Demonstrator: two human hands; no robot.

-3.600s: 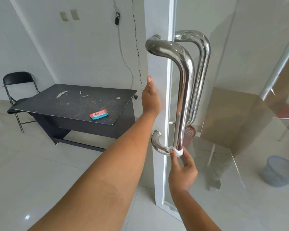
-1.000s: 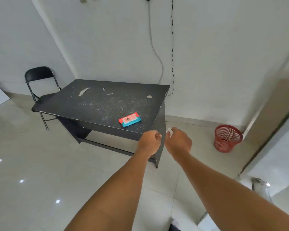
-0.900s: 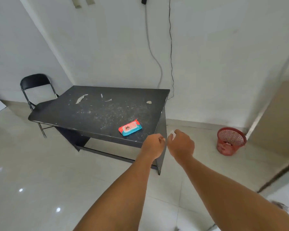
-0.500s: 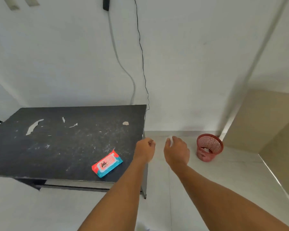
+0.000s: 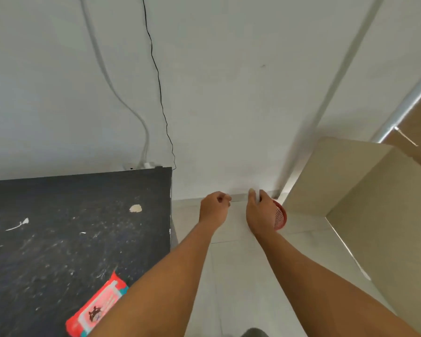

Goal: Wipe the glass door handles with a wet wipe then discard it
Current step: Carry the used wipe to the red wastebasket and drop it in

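Closer now, we've brought the wet wipe (image 5: 252, 194) over the red basket (image 5: 280, 217), right hand (image 5: 260, 211) pinching its limp, light, damp wad by the top, left hand (image 5: 214, 210) clenched empty.

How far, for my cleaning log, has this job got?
Wiping looks finished: no door handles in view. In hand: the right hand pinches the white wet wipe near the red mesh wastebasket; the left hand is curled, empty. Left: drop the wipe in.
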